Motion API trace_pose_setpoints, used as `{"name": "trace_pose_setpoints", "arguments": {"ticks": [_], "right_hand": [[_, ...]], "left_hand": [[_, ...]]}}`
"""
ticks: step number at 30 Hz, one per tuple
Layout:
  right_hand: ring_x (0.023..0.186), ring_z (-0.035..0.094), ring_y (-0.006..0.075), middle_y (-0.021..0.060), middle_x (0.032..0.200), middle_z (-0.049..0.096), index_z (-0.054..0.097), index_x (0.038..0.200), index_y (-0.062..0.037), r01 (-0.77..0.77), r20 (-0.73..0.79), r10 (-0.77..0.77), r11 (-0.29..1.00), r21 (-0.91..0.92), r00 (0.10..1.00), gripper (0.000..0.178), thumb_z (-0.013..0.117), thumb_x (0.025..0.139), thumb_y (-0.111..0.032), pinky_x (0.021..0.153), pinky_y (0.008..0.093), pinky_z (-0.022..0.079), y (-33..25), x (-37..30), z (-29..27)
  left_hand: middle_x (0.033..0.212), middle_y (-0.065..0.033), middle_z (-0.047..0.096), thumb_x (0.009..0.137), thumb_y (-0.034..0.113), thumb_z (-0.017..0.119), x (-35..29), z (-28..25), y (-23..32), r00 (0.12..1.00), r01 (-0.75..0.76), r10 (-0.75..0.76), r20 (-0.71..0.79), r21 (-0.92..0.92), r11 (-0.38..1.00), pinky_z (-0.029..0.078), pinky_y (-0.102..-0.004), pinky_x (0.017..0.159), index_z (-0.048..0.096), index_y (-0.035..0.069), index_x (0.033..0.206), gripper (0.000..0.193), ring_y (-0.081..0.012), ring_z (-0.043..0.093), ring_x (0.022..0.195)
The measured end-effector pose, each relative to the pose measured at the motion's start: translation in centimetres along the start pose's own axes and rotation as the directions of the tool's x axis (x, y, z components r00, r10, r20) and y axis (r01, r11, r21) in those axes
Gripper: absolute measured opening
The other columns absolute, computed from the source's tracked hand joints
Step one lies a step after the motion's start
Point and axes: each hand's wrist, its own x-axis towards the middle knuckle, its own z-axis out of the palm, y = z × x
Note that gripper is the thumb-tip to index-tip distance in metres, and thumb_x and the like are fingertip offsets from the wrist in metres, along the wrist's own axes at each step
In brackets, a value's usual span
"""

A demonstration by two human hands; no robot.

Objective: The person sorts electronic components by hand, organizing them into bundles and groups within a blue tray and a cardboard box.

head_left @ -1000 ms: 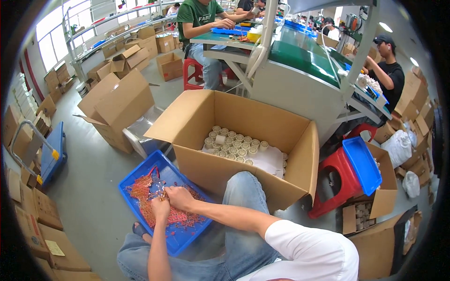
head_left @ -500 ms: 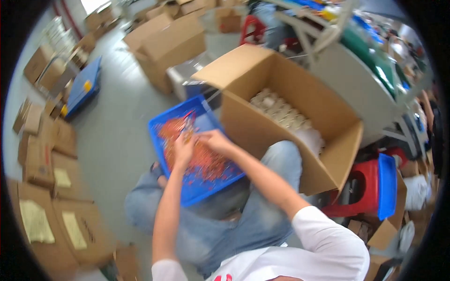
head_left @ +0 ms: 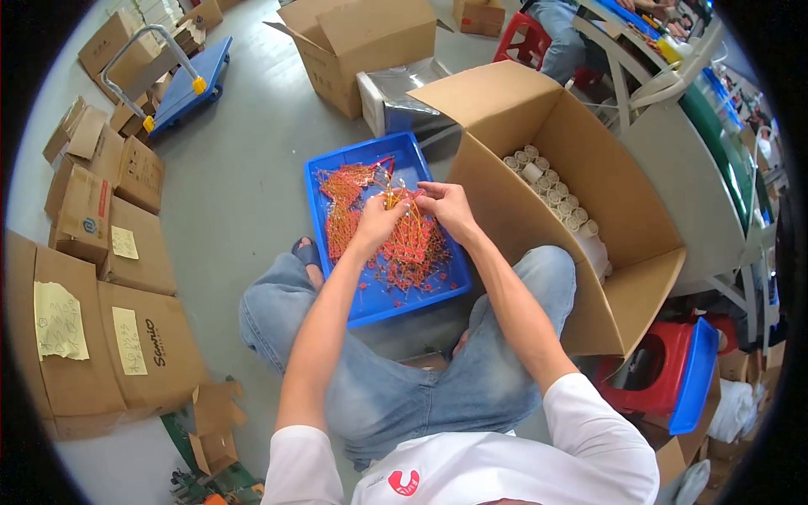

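**Two hands are working on a bunch of orange wired parts over the blue tray**

The person is sitting low with the knees apart, and both hands are meeting above the blue plastic tray [head_left: 337,181] that is lying on the grey floor between the legs. The left hand [head_left: 376,220] is closing its fingers around a bunch of orange wired parts [head_left: 406,225]; the thin wires are running down and away from the palm toward the tray bottom. The right hand [head_left: 446,206] is just beside it, touching the same bunch from the right side, and its fingertips are pinching something small at the top of the bunch. What exactly is between these fingertips is too small to tell.

The long axis of the bunch is going roughly from the hands toward the near end of the tray, so the free ends are lying below both hands. The two hands are almost equally near; the left one is carrying the bunch, the right one is only picking at it.

More loose orange parts [head_left: 345,189] are lying in the far part of the tray. To the right, touching the tray, an open cardboard box [head_left: 589,168] is holding white rolls [head_left: 551,189] in rows.
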Motion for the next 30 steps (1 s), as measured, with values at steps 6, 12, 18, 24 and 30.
{"name": "trace_pose_setpoints", "arguments": {"ticks": [6, 12, 18, 24, 30], "right_hand": [[0.076, 0.070, 0.0251, 0.0196, 0.085, 0.071, 0.068, 0.102, 0.0031, 0.093, -0.026, -0.111, 0.920, -0.381, 0.993, 0.023, 0.068, 0.080, -0.006, 0.071, 0.0347, 0.055, 0.8, -0.1, 0.0], [0.086, 0.067, 0.0381, 0.0254, 0.086, 0.068, 0.068, 0.094, 0.0021, 0.168, -0.134, -0.333, 0.735, -0.657, 0.933, 0.019, 0.065, 0.080, -0.009, 0.078, 0.0442, 0.052, -0.2, -1.6, 1.6], [0.092, 0.067, 0.0377, 0.0251, 0.097, 0.067, 0.067, 0.102, 0.0014, 0.088, -0.163, -0.231, 0.791, -0.606, 0.959, 0.022, 0.063, 0.082, -0.008, 0.083, 0.0429, 0.051, -0.6, -1.7, 1.4], [0.105, 0.063, 0.0343, 0.0233, 0.118, 0.062, 0.066, 0.114, -0.0015, 0.351, 0.060, -0.404, 0.703, -0.619, 0.913, 0.031, 0.061, 0.084, -0.007, 0.093, 0.0403, 0.048, 0.2, -0.8, 1.0], [0.101, 0.065, 0.0337, 0.0219, 0.111, 0.065, 0.066, 0.114, -0.0007, 0.287, 0.151, -0.244, 0.806, -0.517, 0.958, 0.031, 0.063, 0.084, -0.009, 0.088, 0.0386, 0.050, -1.2, -1.1, 0.7]], "left_hand": [[0.084, -0.0146, 0.071, 0.086, 0.019, 0.068, -0.4, 0.2, -0.3, 0.995, -0.094, 0.087, 0.039, 0.240, 0.966, 0.052, -0.0357, 0.070, 0.071, 0.001, 0.098, 0.022, -0.0201, 0.068, 0.077], [0.084, -0.0211, 0.070, 0.083, 0.028, 0.071, -0.8, 1.4, 0.4, 0.983, 0.003, 0.062, -0.171, 0.354, 0.935, 0.052, -0.0435, 0.068, 0.071, 0.002, 0.094, 0.028, -0.0342, 0.069, 0.082], [0.083, -0.0151, 0.071, 0.084, 0.023, 0.071, 0.1, 1.1, -1.7, 0.978, 0.039, 0.038, -0.206, 0.360, 0.932, 0.051, -0.0380, 0.067, 0.071, 0.000, 0.095, 0.025, -0.0232, 0.066, 0.077], [0.086, -0.0049, 0.070, 0.087, 0.014, 0.070, 0.4, 0.4, -1.9, 0.994, -0.058, 0.076, -0.073, 0.224, 0.973, 0.049, -0.0292, 0.066, 0.070, 0.001, 0.101, 0.019, -0.0090, 0.060, 0.075], [0.093, -0.0002, 0.069, 0.089, 0.009, 0.066, 0.3, -0.2, -1.5, 1.000, -0.011, 0.010, 0.019, 0.049, 0.999, 0.048, -0.0260, 0.069, 0.069, 0.001, 0.106, 0.019, -0.0074, 0.058, 0.078]]}}
